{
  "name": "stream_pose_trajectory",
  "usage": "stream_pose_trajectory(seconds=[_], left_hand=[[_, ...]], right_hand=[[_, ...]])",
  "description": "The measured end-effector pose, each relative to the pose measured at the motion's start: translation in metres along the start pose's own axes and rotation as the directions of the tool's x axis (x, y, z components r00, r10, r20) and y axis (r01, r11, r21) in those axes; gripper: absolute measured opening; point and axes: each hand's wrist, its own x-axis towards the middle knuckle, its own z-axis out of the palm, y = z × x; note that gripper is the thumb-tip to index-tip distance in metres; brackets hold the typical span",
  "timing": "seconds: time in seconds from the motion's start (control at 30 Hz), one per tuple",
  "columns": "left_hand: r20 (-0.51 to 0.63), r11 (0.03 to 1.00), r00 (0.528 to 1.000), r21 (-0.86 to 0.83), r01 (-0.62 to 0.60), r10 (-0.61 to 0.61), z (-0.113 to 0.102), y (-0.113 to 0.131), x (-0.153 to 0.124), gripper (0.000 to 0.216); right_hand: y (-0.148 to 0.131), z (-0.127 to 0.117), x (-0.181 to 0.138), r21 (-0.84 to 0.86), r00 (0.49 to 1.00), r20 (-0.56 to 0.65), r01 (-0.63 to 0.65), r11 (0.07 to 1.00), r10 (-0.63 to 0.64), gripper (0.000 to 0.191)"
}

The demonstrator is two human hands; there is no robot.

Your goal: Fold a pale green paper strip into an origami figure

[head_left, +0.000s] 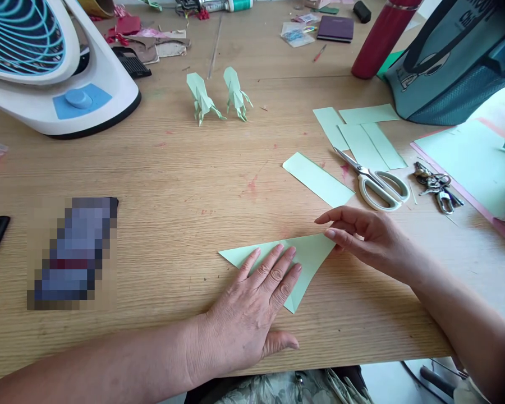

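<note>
A pale green folded sheet of paper [313, 255], roughly triangular, lies near the table's front edge. Flat across its middle rests my left hand [258, 306], fingers extended and thumb out to the side, covering part of the sheet. At the paper's right corner is my right hand [362, 238]. Its thumb meets the corner against the curled fingers, while the index finger reaches out above. Just beyond that hand lie a separate green paper strip [318, 179] and white-handled scissors [376, 182], touching neither hand.
Two folded green paper figures [200, 98] stand toward the back. More green strips [368, 140], keys [437, 188], a red bottle [382, 42] and a teal bag [450, 73] occupy the right. On the left are a fan [79, 101] and a blurred rectangular object [73, 252].
</note>
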Motion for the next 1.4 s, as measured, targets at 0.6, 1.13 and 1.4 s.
stream_pose_trajectory(seconds=[0.6,1.13,1.4], left_hand=[[-0.23,0.997,0.973,0.079,0.027,-0.009,-0.009,-0.019,0.005,0.067],[-0.23,0.985,0.973,0.169,0.047,-0.007,-0.016,-0.025,0.008,0.044],[-0.192,0.987,0.981,0.148,0.063,-0.034,-0.014,-0.025,0.008,0.045]], right_hand=[[0.006,0.006,-0.004,-0.05,1.0,0.015,0.006,0.999,-0.005,0.02],[-0.009,0.016,-0.008,-0.004,0.984,-0.174,0.043,0.999,-0.043,0.05],[-0.022,0.03,-0.014,-0.079,0.99,-0.127,-0.063,0.995,0.053,0.037]])
